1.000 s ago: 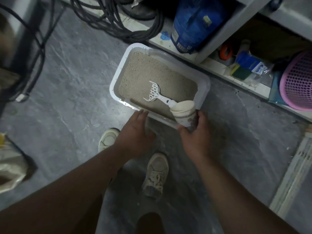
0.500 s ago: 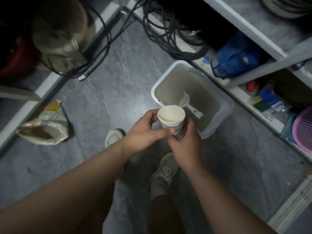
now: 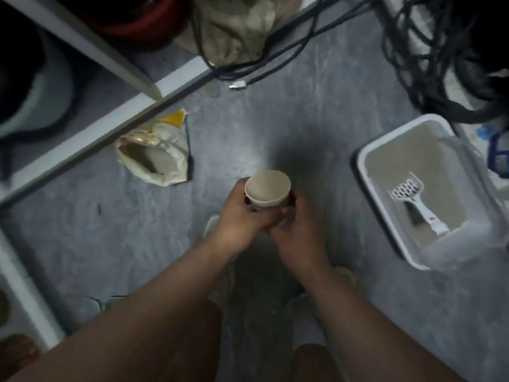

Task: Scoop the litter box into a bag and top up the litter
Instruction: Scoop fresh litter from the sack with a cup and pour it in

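You are gripping a paper cup [image 3: 267,191] in both your left hand [image 3: 239,216] and right hand [image 3: 297,232] over the grey floor [image 3: 303,128], standing between the litter box [image 3: 366,158] and an open bag [image 3: 154,158].

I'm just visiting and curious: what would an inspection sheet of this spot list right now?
Surface: grey floor, dusty-looking.
Job's things: litter box holding litter, white scoop lying in it; open bag on the floor; paper cup.
Clutter: sack on the shelf.
Grippers: left hand and right hand both hold the cup.
Cables: black cables coiled by the box, a plug end on the floor.
Surroundings: white shelf frame.
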### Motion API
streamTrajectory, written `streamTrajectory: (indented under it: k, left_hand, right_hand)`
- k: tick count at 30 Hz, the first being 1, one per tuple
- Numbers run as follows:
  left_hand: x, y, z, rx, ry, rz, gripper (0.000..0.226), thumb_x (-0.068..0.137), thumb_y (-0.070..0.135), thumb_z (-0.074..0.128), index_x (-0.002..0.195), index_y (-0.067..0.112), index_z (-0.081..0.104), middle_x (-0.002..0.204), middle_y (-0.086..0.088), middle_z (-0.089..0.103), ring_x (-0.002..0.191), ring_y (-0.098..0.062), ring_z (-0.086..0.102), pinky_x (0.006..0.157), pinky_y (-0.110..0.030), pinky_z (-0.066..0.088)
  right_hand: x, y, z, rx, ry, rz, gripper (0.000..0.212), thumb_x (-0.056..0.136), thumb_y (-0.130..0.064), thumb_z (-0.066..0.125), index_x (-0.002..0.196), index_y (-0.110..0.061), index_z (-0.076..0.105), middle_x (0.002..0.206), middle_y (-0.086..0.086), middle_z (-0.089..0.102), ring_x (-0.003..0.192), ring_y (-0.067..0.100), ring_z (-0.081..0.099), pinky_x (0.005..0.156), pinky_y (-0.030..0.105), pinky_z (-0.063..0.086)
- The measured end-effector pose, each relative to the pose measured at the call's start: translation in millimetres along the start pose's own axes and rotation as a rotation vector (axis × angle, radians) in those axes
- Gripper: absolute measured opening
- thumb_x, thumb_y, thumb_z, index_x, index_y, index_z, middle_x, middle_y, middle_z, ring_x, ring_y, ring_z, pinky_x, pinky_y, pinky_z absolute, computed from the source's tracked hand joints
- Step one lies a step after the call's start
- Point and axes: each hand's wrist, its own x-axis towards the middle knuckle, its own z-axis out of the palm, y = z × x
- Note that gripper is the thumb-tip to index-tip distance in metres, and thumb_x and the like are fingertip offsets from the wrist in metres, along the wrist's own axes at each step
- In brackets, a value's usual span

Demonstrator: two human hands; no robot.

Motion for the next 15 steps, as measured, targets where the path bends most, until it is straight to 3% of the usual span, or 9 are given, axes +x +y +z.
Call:
streamTrajectory:
  k: [3, 5, 8, 10, 11, 14, 15]
  left_hand:
    - [13, -11, -55, -0.042, 0.083, -0.038, 0.063, 0.071, -0.01, 0.086, 0.124, 0.008, 0.058, 0.1, 0.004, 0.071, 0.081, 0.007, 0.069, 0.066, -0.01, 0.051]
    - [22, -18, -87, -0.058, 0.13, -0.062, 0.062, 0.072, -0.009, 0.085, 0.125, 0.009, 0.059, 0.099, 0.004, 0.071, 0.079, 0.008, 0.068, 0.066, -0.008, 0.05]
    - [36, -24, -128, -0.075, 0.193, -0.097, 0.07, 0.059, 0.021, 0.097, 0.12, 0.025, 0.061, 0.106, 0.007, 0.071, 0.085, 0.008, 0.067, 0.072, -0.011, 0.052]
    - [45, -27, -152, -0.101, 0.223, -0.135, 0.078, 0.045, 0.043, 0.09, 0.116, 0.027, 0.061, 0.107, 0.006, 0.073, 0.093, -0.001, 0.069, 0.076, -0.019, 0.055]
    - [51, -30, -162, -0.112, 0.228, -0.133, 0.073, 0.05, 0.042, 0.091, 0.115, 0.022, 0.064, 0.104, 0.005, 0.075, 0.093, -0.005, 0.071, 0.075, -0.022, 0.055]
    - [70, -41, -187, -0.102, 0.251, -0.102, 0.029, 0.077, 0.004, 0.087, 0.102, 0.008, 0.071, 0.081, 0.008, 0.078, 0.075, -0.001, 0.073, 0.065, -0.02, 0.053]
    - [78, -47, -196, -0.076, 0.264, -0.111, 0.027, 0.078, -0.001, 0.085, 0.1, 0.006, 0.071, 0.079, 0.007, 0.077, 0.072, -0.002, 0.072, 0.065, -0.02, 0.052]
  right_hand:
    - [14, -25, 47, -0.06, -0.115, -0.071, 0.042, 0.074, -0.015, 0.071, 0.113, -0.028, 0.062, 0.11, -0.007, 0.07, 0.098, 0.005, 0.064, 0.081, 0.034, 0.054]
    - [20, -42, 78, -0.113, -0.185, -0.098, 0.046, 0.076, -0.024, 0.065, 0.121, -0.025, 0.062, 0.115, -0.004, 0.068, 0.103, 0.012, 0.064, 0.084, 0.036, 0.054]
    - [29, -61, 120, -0.17, -0.225, -0.129, 0.052, 0.08, -0.022, 0.069, 0.131, -0.017, 0.059, 0.122, 0.005, 0.065, 0.109, 0.026, 0.061, 0.089, 0.039, 0.051]
    - [37, -71, 144, -0.193, -0.251, -0.149, 0.052, 0.079, -0.015, 0.071, 0.13, -0.013, 0.059, 0.121, 0.007, 0.064, 0.109, 0.03, 0.06, 0.09, 0.041, 0.05]
    - [41, -75, 154, -0.198, -0.271, -0.143, 0.052, 0.078, -0.015, 0.071, 0.129, -0.013, 0.059, 0.121, 0.007, 0.064, 0.11, 0.029, 0.06, 0.09, 0.04, 0.05]
    - [53, -83, 185, -0.182, -0.319, -0.131, 0.055, 0.077, -0.022, 0.069, 0.131, -0.017, 0.059, 0.123, 0.006, 0.064, 0.114, 0.025, 0.059, 0.091, 0.034, 0.049]
    - [56, -84, 193, -0.179, -0.321, -0.143, 0.052, 0.078, -0.022, 0.069, 0.129, -0.017, 0.06, 0.122, 0.006, 0.065, 0.114, 0.026, 0.059, 0.091, 0.032, 0.047]
